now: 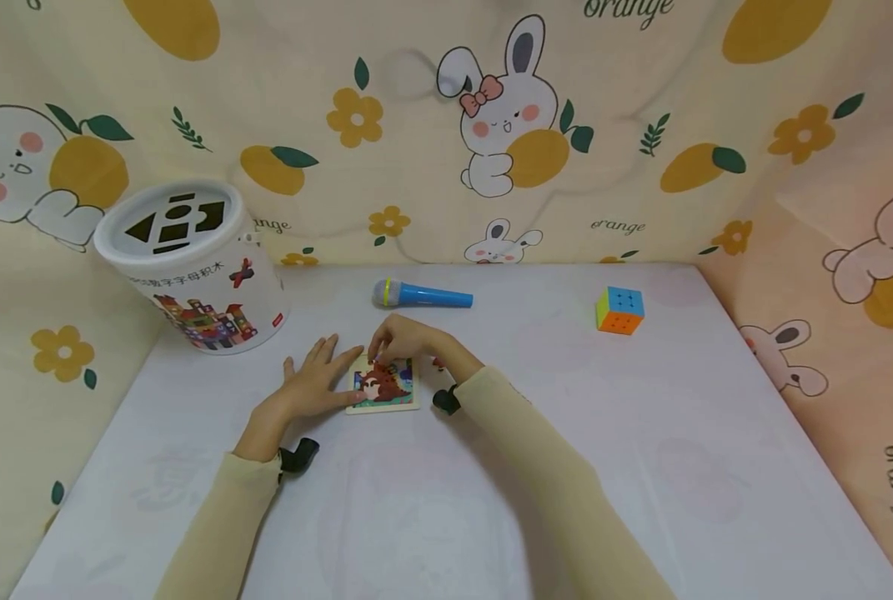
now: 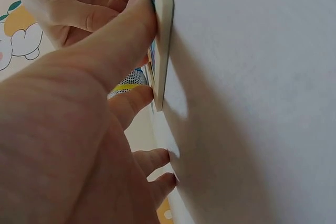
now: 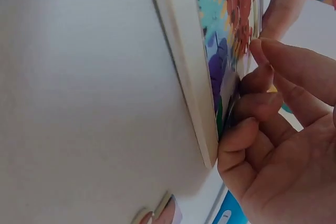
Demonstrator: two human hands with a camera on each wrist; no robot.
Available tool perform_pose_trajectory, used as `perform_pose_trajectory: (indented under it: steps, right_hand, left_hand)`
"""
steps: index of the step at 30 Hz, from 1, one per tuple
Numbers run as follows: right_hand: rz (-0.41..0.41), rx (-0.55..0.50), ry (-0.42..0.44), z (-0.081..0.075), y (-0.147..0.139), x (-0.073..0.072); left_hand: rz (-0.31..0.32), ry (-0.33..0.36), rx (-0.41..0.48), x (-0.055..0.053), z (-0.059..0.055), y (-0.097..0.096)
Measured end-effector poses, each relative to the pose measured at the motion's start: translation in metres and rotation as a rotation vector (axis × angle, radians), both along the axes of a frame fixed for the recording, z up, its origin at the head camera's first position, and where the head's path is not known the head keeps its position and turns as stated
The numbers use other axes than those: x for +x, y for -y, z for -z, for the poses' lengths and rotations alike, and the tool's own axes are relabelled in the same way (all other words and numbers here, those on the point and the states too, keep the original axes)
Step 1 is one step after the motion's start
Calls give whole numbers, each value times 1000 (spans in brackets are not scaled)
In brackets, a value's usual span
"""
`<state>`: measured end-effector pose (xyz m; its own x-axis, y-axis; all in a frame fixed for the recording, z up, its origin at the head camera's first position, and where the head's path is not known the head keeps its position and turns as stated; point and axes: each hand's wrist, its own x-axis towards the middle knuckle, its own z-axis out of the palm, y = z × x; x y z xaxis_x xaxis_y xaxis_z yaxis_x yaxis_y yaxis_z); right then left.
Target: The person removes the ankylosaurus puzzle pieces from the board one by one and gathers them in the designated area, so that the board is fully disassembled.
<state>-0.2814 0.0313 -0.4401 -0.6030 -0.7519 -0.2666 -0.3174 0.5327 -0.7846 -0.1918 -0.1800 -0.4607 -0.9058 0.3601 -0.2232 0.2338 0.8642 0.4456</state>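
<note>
A square jigsaw puzzle [image 1: 392, 388] in a pale wooden frame lies on the table, printed with a reddish-brown dinosaur. My left hand [image 1: 313, 388] spreads its straight fingers at the puzzle's left side, the thumb pressing on its lower left part and the index fingertip at the upper left corner. Over the puzzle's top edge, my right hand [image 1: 407, 337] has curled fingers, thumb and index pinching a small puzzle piece at the upper left; the fingers mostly hide it. In the right wrist view, the other curled fingers [image 3: 260, 106] rest by the frame's edge.
A loose puzzle piece [image 3: 170, 211] lies just right of the puzzle, partly behind the right wrist. Behind the hands is a blue toy microphone [image 1: 431, 296]. A white block bucket [image 1: 198, 275] stands at back left, a puzzle cube [image 1: 620, 311] at back right.
</note>
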Motion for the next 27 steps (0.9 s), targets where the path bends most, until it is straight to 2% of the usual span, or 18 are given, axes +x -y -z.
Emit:
perform_pose_trajectory:
  steps: [15, 27]
  right_hand:
    - [38, -13, 29, 2, 0, 2]
    - [26, -18, 7, -1, 1, 6]
  left_hand:
    - [-4, 3, 2, 0, 0, -1]
    - [-6, 4, 1, 2, -3, -2]
